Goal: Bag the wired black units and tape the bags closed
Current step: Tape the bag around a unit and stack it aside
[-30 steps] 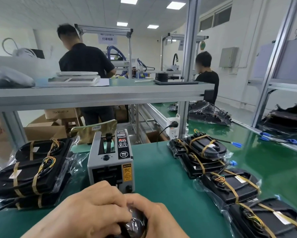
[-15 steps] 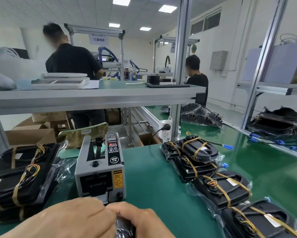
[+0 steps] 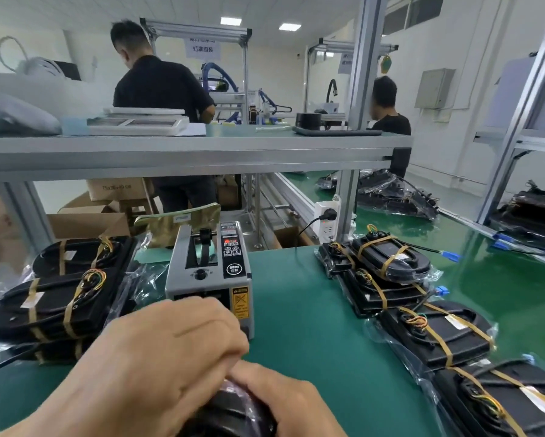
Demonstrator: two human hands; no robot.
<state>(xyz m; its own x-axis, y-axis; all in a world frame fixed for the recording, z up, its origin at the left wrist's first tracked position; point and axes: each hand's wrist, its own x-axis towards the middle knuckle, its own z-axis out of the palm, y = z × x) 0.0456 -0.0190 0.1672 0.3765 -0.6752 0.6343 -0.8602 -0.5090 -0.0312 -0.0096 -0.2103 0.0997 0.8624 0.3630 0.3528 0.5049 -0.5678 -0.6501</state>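
Black unit in clear bag [image 3: 231, 413] at near edge, bagged units [image 3: 53, 307] stacked left, overlapping row [image 3: 435, 332] right

"SEMI" on tape dispenser [image 3: 208, 274]; "灯源组装" on hanging sign [image 3: 202, 48]

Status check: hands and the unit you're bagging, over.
Left hand and right hand both grip the bagged unit. Its closure hidden under the fingers. Tape dispenser stands just beyond the hands.

The clear plastic bags [image 3: 375, 331] at the right are shining glossy over matt black units [image 3: 447, 339]; the green table mat [image 3: 312, 310] is looking smooth and matt, and the far shelf [image 3: 186, 152] is showing brushed metal.
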